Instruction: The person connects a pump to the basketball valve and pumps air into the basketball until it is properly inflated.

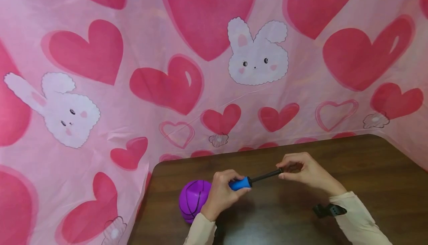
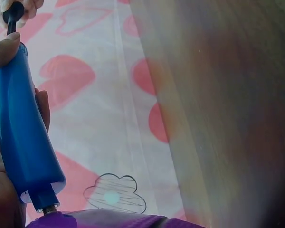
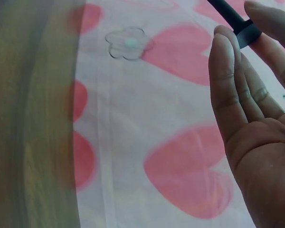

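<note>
My left hand [image 1: 220,193] grips the blue barrel of a small hand air pump [image 1: 241,183]. From the barrel a black plunger rod [image 1: 265,176] reaches out toward the right. My right hand [image 1: 309,172] pinches the black end knob [image 3: 247,33] of that rod between thumb and fingertips, its other fingers extended in the right wrist view. A purple ball [image 1: 192,202] with black seam lines lies left of my left hand, partly hidden by it. In the left wrist view the pump's metal tip meets the ball's purple surface [image 2: 52,221].
The dark wooden table [image 1: 361,170] has rounded back corners. Behind it and to its left hangs a pink cloth [image 1: 147,33] printed with hearts and rabbits. A black strap [image 1: 329,211] is by the right sleeve cuff.
</note>
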`<act>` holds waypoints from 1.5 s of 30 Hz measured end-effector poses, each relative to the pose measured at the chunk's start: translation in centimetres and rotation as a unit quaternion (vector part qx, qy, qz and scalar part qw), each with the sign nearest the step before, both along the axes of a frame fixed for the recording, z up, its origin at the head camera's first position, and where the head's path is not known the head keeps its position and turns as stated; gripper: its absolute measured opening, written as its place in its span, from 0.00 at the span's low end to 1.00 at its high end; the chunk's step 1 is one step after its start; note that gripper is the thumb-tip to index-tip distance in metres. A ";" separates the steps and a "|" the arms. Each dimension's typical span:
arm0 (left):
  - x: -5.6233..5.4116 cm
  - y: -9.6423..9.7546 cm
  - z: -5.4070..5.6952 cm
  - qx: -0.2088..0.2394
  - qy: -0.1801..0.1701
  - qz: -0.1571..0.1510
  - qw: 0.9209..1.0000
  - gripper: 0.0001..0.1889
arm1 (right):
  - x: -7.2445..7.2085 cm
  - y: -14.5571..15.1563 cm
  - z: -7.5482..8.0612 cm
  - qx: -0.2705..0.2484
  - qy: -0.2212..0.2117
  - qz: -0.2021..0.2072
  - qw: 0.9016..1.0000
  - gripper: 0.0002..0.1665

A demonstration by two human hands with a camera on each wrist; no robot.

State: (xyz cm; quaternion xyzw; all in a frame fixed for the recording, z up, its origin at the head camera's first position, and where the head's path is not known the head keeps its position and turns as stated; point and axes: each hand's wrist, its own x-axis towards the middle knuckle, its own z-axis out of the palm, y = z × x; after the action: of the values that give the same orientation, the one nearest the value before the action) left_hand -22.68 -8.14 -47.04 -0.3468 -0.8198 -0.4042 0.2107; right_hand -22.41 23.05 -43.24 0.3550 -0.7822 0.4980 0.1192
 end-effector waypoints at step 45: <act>0.2 0.1 -0.3 0.002 0.007 -0.004 1.000 0.16 | 0.2 -2.6 -1.1 -0.007 0.028 0.008 1.000 0.17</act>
State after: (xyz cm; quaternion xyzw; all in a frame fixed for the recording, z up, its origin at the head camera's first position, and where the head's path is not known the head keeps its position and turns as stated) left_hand -22.49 -8.04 -47.32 -0.3521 -0.8161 -0.4042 0.2158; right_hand -22.20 20.43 -44.36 0.3745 -0.7723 0.4941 0.1389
